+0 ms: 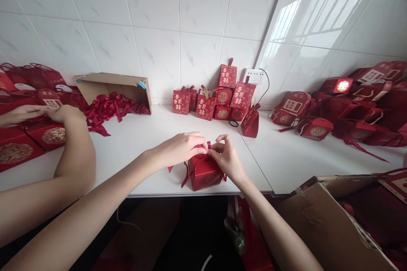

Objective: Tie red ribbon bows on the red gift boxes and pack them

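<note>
A small red gift box (206, 175) with a gold round emblem stands near the front edge of the white table, cord handles hanging at its sides. Above its top, my left hand (184, 146) pinches a red ribbon (200, 148). My right hand (227, 156) has thumb and fingers closed on the same ribbon at the top of the box, close to the left fingertips. The knot or loop itself is partly hidden by the fingers. A ribbon end (170, 169) lies to the left of the box.
At the left, a co-worker's hands (47, 112) are over larger red boxes (19, 152). A cardboard box (111, 79) spills red ribbons (106, 108). Small red boxes (222, 95) stand stacked by the wall; more (318, 129) pile up right. An open carton (314, 211) sits front right.
</note>
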The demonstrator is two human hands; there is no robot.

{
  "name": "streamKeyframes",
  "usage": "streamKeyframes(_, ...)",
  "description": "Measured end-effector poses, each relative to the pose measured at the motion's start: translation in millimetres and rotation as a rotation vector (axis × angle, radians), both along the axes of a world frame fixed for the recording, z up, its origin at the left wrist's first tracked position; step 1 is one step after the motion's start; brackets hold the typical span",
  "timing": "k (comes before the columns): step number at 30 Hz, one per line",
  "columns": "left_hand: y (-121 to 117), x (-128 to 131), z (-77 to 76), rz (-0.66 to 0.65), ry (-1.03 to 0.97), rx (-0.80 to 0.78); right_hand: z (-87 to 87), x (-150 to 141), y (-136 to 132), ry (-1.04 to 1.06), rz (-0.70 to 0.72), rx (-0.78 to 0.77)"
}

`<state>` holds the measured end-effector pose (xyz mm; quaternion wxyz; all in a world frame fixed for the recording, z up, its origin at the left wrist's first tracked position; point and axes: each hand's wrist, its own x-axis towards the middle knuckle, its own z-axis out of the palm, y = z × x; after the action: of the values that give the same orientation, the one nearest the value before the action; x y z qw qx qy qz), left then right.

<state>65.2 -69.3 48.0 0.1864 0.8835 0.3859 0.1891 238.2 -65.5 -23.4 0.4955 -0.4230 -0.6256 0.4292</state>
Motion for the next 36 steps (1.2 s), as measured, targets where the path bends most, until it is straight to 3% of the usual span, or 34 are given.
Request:
streamKeyframes(5, 7.6, 5.4, 7.4, -0.042, 0.081, 0.107, 2.4, -1.3, 0.8, -0.05, 0.022, -0.049)
streamKeyframes(9, 9.8, 6.4, 12.6, -0.084, 0.118, 0.143, 2.7, -2.3, 0.6, -0.109, 0.026, 0.058)
streamKeyframes(12, 11.0, 7.1, 14.1, -0.088, 0.117, 0.131, 1.7, -1.9, 0.4, -0.119, 0.007, 0.095)
streamKeyframes(19, 16.1, 8.4, 11.5, -0.074, 0.099, 0.098, 7.4, -1.7, -1.3, -0.167, 0.075, -0.008)
streamKeyframes(23, 21.1, 7.1, 8.1, -0.064, 0.049, 0.049, 10.0, -2.2, -2.9, -0.232, 0.076, 0.035)
streamKeyframes(30, 30.8, 2.5, -9.9, 0.013, -0.123, -0.122, 6.5, 0.4, -1.5, -0.256, 0.155, 0.168)
streamKeyframes(36, 36.4, -1.2, -40.4, 0.149, -0.301, -0.168, 3.1, 1.8, -1.0, -0.163, 0.109, 0.014)
